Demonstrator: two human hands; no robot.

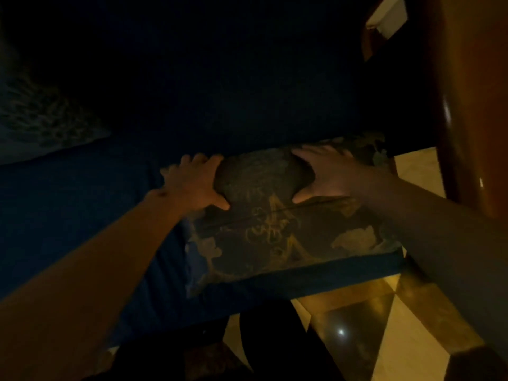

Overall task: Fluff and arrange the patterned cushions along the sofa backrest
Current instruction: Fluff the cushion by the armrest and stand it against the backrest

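V. dim, warm glow lower right, soft blur.

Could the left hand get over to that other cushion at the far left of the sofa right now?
Probably yes. The left hand is pressed on the near patterned cushion, and only bare blue seat lies between it and the far cushion. It would have to let go first.

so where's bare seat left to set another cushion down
The dark seat lies bare between the cushion at far left and the left hand. The right end is crowded: both hands, the right one included, press the patterned cushion beside the wooden armrest.
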